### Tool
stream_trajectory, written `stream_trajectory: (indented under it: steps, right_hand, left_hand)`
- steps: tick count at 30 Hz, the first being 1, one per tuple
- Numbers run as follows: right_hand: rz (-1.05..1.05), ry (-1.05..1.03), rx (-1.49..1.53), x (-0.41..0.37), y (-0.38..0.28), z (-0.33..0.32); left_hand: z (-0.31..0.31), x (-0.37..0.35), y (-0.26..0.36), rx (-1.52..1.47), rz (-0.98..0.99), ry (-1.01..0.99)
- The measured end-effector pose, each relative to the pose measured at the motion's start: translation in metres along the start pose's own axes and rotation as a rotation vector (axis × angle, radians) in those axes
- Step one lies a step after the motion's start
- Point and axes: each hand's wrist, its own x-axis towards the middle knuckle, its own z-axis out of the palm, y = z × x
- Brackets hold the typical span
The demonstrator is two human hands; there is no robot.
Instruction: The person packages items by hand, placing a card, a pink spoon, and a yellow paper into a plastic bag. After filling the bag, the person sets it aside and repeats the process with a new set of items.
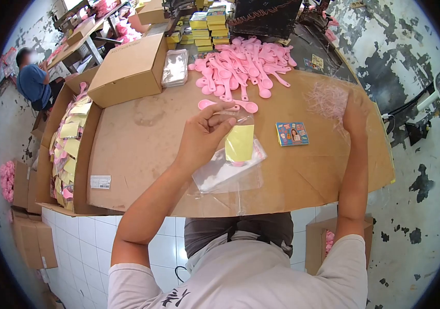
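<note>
My left hand point(210, 133) pinches the top of a clear plastic bag with a yellow card point(239, 144) in it. A bit of pink shows at the card's lower edge. Underneath lies a stack of clear plastic bags point(220, 172) on the cardboard. Just beyond my left fingers is a pink spoon point(248, 106), partly covered by them. My right hand point(356, 110) is at the right, beside a heap of thin clear strips point(327, 100); motion blur hides its fingers. Between the hands sits a small stack of printed cards point(292, 134), a blue one on top.
A pile of pink spoons point(246, 64) lies at the back. Stacked cards point(209, 26) stand behind it. At left are a closed carton point(130, 64) and an open box point(81, 188) of filled bags. Another person point(34, 80) sits far left.
</note>
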Motion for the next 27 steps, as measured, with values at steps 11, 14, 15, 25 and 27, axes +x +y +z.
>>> stream_trajectory:
  steps: [11,14,15,25,27]
  right_hand:
    - [-0.266,-0.51,0.911,-0.022,-0.218,-0.037]
    - [-0.111,-0.718,1.249,-0.032,-0.243,-0.008]
    - [-0.086,-0.719,1.312,-0.033,-0.243,-0.002]
    - [0.145,-0.583,1.445,-0.048,-0.232,0.007]
    - [0.167,-0.578,1.455,-0.048,-0.231,0.01]
  left_hand:
    - [0.007,0.002,-0.005,-0.022,0.013,0.034]
    - [0.004,0.003,-0.01,0.007,0.017,0.026]
    - [0.004,0.002,-0.009,0.011,0.008,0.033]
    - [0.01,-0.002,-0.011,-0.076,-0.11,-0.028]
    - [0.009,-0.002,-0.012,-0.053,-0.115,-0.015]
